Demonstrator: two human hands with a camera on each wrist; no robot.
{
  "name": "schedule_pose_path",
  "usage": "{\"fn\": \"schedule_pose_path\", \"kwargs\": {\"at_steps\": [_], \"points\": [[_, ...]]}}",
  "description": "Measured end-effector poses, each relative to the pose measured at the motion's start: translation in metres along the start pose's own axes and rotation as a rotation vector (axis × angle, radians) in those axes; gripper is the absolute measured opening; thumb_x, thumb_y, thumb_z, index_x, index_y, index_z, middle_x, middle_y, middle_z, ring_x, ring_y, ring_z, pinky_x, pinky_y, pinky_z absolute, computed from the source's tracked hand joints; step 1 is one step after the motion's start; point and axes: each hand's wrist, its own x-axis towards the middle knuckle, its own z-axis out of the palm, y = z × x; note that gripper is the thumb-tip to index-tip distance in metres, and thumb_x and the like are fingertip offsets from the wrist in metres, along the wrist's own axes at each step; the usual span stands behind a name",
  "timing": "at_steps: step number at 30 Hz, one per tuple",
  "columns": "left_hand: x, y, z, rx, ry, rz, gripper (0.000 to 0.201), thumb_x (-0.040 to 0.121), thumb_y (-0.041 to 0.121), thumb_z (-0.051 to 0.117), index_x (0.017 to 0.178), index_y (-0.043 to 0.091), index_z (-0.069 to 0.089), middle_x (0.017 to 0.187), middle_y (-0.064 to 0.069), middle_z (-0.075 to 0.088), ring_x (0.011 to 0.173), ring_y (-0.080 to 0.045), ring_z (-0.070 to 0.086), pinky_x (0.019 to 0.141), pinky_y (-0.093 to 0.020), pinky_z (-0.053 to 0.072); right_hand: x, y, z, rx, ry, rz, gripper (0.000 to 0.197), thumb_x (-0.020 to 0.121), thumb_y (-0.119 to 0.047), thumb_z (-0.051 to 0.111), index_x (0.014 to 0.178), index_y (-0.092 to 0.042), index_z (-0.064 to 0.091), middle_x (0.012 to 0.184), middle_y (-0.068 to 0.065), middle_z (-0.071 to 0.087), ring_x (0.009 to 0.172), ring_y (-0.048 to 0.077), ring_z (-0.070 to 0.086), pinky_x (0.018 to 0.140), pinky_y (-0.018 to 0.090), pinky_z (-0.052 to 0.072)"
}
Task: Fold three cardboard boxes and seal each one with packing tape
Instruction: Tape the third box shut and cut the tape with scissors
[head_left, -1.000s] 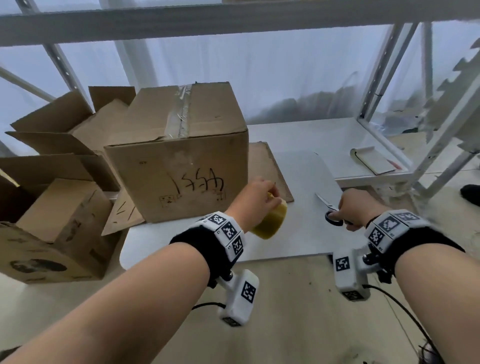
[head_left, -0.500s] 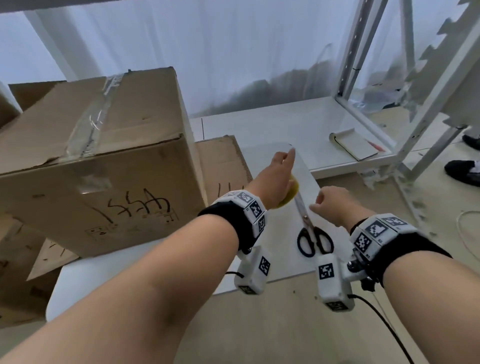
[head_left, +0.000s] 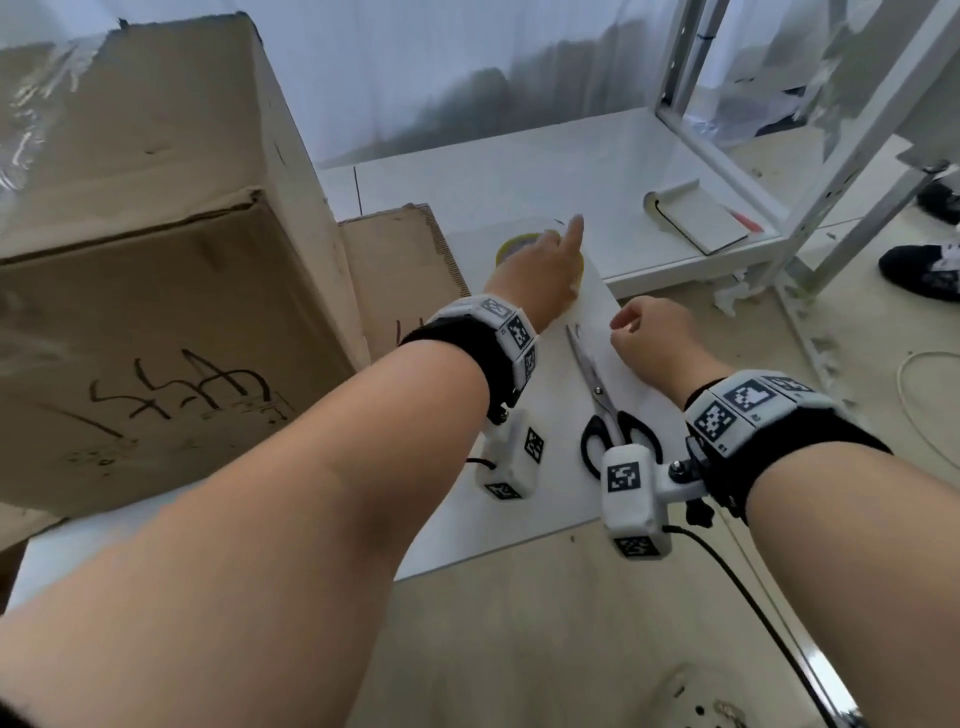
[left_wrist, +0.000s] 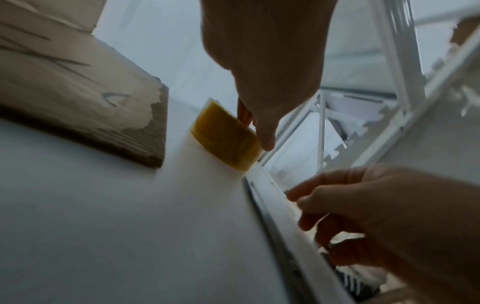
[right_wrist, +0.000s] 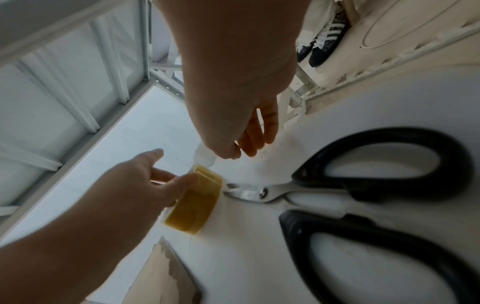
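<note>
A yellow tape roll (head_left: 511, 244) (left_wrist: 226, 139) (right_wrist: 194, 205) lies flat on the white board (head_left: 519, 467), just past the scissor tips. My left hand (head_left: 545, 260) reaches over it; the thumb and a finger pinch its rim while the index finger points straight ahead. Black-handled scissors (head_left: 608, 410) (right_wrist: 363, 195) lie shut on the board. My right hand (head_left: 649, 332) hovers over their blades, loosely curled and holding nothing. A sealed cardboard box (head_left: 145, 234) with tape along its top and black writing on its side stands at the left.
A flat cardboard sheet (head_left: 400, 270) lies between the box and the tape. Behind, a low white shelf holds a notebook (head_left: 696, 213) inside a white metal frame (head_left: 675, 67). Someone's dark shoes (head_left: 924, 265) stand at the right. A black cable (head_left: 727, 566) trails from my right wrist.
My left hand carried the tape roll forward and lowered it onto the board. My right hand let go of the scissors, which now lie on the board. The head has moved closer.
</note>
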Motion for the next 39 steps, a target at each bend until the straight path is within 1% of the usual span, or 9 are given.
{"fn": "schedule_pose_path", "kwargs": {"at_steps": [9,13,17,21,23,26,30,34,39], "points": [[-0.085,-0.019,-0.061,-0.023,0.190,-0.121,0.060,0.098,0.016,0.049,0.149,0.012,0.018,0.133,-0.014,0.050,0.121,-0.030,0.048,0.090,-0.037,0.042,-0.042,-0.088,-0.018,-0.085,0.024,-0.255,0.019,0.091,-0.018,0.050,0.098,-0.009,0.065,0.102,0.010,0.066,0.096,0.027,0.059,0.086,0.036,0.049],[-0.158,-0.028,-0.100,-0.103,0.305,-0.087,0.047,0.099,0.018,0.046,0.144,0.012,0.033,0.132,-0.011,0.053,0.123,-0.028,0.047,0.100,-0.039,0.040,-0.084,-0.134,-0.026,-0.009,0.123,-0.347,0.014,0.091,-0.016,0.050,0.096,-0.014,0.063,0.103,0.007,0.065,0.099,0.026,0.060,0.082,0.031,0.045],[-0.230,-0.061,-0.136,0.051,0.492,-0.110,0.036,0.098,0.031,0.043,0.130,0.018,0.053,0.125,-0.004,0.059,0.121,-0.025,0.046,0.102,-0.037,0.032,-0.134,-0.203,-0.018,-0.011,0.170,-0.633,0.026,0.091,-0.009,0.047,0.111,-0.009,0.064,0.112,0.012,0.059,0.104,0.028,0.055,0.092,0.038,0.044],[-0.283,-0.119,-0.165,0.054,0.568,-0.272,0.037,0.099,0.034,0.040,0.130,0.019,0.053,0.136,-0.002,0.046,0.129,-0.024,0.035,0.107,-0.040,0.022,-0.165,-0.261,-0.003,-0.065,0.212,-0.867,0.026,0.095,-0.018,0.044,0.112,-0.015,0.063,0.117,0.007,0.058,0.110,0.028,0.050,0.095,0.039,0.039],[-0.298,-0.157,-0.173,0.002,0.510,-0.357,0.040,0.101,0.036,0.036,0.133,0.019,0.052,0.142,-0.002,0.043,0.133,-0.023,0.034,0.111,-0.042,0.021,-0.166,-0.287,0.003,-0.179,0.150,-0.926,0.035,0.100,-0.024,0.039,0.131,-0.018,0.053,0.137,0.005,0.049,0.128,0.025,0.041,0.109,0.039,0.028],[-0.311,-0.194,-0.176,-0.069,0.224,-0.414,0.047,0.102,0.043,0.027,0.146,0.029,0.036,0.156,0.002,0.026,0.145,-0.019,0.018,0.119,-0.043,0.010,-0.157,-0.320,0.008,-0.419,-0.053,-0.934,0.048,0.105,-0.032,0.026,0.151,-0.019,0.026,0.160,0.002,0.019,0.148,0.017,0.011,0.121,0.040,0.003],[-0.312,-0.204,-0.162,-0.022,0.172,-0.334,0.048,0.103,0.043,0.024,0.149,0.031,0.027,0.157,0.007,0.023,0.146,-0.014,0.016,0.117,-0.033,0.012,-0.139,-0.335,0.019,-0.495,-0.207,-0.920,0.058,0.102,-0.049,0.020,0.153,-0.023,0.017,0.161,-0.003,0.014,0.148,0.013,0.010,0.120,0.041,0.006],[-0.321,-0.212,-0.154,0.015,0.242,-0.275,0.046,0.103,0.042,0.025,0.147,0.031,0.031,0.154,0.009,0.029,0.144,-0.010,0.021,0.115,-0.032,0.018,-0.142,-0.318,0.046,-0.425,0.104,-0.963,0.060,0.099,-0.056,0.022,0.150,-0.025,0.029,0.156,-0.004,0.031,0.144,0.013,0.024,0.117,0.037,0.015],[-0.320,-0.213,-0.144,0.073,0.307,-0.245,0.048,0.102,0.046,0.023,0.147,0.031,0.032,0.154,0.010,0.029,0.143,-0.011,0.023,0.115,-0.032,0.018,-0.148,-0.304,0.076,-0.542,0.336,-0.956,0.069,0.090,-0.056,0.049,0.141,-0.011,0.040,0.144,0.011,0.044,0.135,0.029,0.036,0.111,0.043,0.017]]}}
